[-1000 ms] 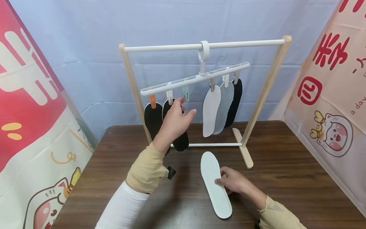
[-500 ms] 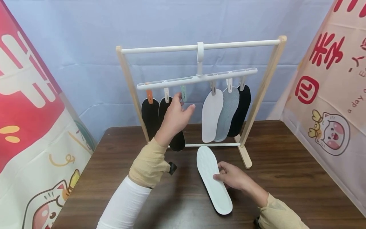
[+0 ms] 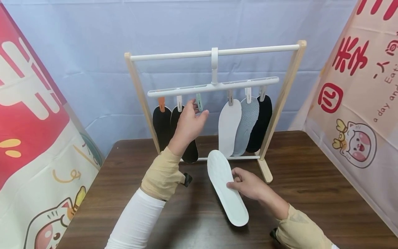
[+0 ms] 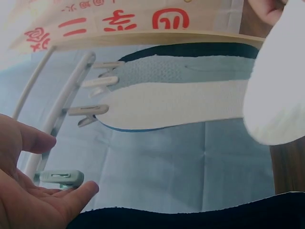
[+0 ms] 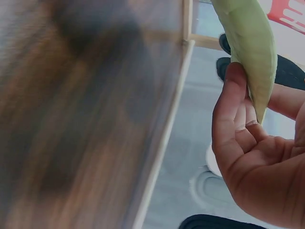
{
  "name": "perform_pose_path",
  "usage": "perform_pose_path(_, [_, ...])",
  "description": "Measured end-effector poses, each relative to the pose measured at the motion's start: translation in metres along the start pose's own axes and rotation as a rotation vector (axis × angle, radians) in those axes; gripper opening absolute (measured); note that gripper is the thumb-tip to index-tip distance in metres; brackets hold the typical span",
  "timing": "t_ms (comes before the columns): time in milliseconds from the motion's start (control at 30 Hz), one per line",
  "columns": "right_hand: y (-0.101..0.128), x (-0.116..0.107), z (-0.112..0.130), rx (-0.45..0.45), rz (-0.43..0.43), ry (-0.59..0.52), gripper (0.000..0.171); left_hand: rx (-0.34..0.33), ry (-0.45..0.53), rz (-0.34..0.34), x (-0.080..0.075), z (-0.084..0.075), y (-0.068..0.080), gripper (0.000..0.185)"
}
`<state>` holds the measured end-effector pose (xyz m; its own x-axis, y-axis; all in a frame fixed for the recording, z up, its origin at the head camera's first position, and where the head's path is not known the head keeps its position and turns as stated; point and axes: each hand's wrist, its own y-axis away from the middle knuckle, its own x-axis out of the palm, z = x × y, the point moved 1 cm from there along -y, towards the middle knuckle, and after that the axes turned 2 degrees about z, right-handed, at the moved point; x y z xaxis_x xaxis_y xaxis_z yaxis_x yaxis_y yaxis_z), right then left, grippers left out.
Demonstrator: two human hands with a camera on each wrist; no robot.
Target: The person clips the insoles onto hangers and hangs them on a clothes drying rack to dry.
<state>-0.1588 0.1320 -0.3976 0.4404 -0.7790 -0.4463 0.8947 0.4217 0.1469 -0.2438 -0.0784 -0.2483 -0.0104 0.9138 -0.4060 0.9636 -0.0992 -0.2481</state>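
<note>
My right hand (image 3: pixel 250 183) pinches a pale white insole (image 3: pixel 227 192) by its right edge, thumb on the face toward me, tilted above the table. In the right wrist view that insole (image 5: pixel 252 43) shows nearly edge-on between thumb and fingers. My left hand (image 3: pixel 188 124) is raised to the mint-green clip (image 3: pixel 199 102) on the white hanger bar (image 3: pixel 177 91). In the left wrist view the thumb stands apart and the fingers lie loosely beside the green clip (image 4: pixel 62 177), which holds nothing.
Two black insoles (image 3: pixel 161 126) hang left from orange and white clips. A white insole (image 3: pixel 229 128), a grey-blue one (image 3: pixel 247 128) and a black one (image 3: pixel 262 124) hang right. The hanger hooks onto a wood-and-white rack (image 3: pixel 174 55) on the brown table (image 3: pixel 124 193).
My right hand has lifted the pale insole up and left toward the rack. The hanger bar has swung closer to level. My left hand has stayed by the green clip.
</note>
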Motion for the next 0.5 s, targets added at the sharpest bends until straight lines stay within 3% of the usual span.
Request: perform_pose_path(500, [-0.019, -0.014, 0.03, -0.052, -0.041, 0.021, 0.03, 0.004, 0.044, -0.045, -0.002, 0.001, -0.014, 0.063])
